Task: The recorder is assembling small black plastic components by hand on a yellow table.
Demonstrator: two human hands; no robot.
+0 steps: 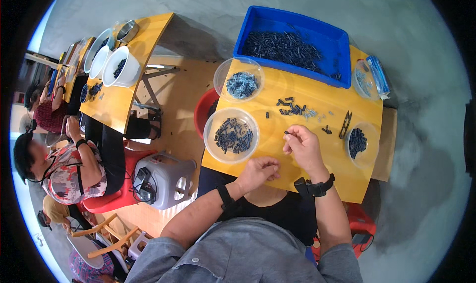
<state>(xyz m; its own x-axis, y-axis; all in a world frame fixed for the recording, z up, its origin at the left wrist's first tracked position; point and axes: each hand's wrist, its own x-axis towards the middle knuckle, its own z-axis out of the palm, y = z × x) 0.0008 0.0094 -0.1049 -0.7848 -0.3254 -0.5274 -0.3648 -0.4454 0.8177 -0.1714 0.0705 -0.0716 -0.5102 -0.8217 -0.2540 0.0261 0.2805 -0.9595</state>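
Over the near edge of the yellow table [277,156], my right hand [305,148] pinches a small black piece [286,132] between thumb and fingertips. My left hand [258,174] is lower and to the left, its fingers curled together; whatever they hold, if anything, is hidden. Just beyond it stands a clear plastic bowl [211,147] with short black tube-like pieces [233,136] inside. Farther up the table lie loose black pieces [292,107] beside small clear bits [311,113]. Black thread snips [345,125] rest to the right of my right hand.
A blue bin [331,40] full of black pieces spans the far edge. Behind the near bowl, another bowl [216,80] holds pale-blue and dark pieces. Black pieces fill a bowl [373,151] at right. A red tub [199,112] stands left. Another person [74,169] sits left.
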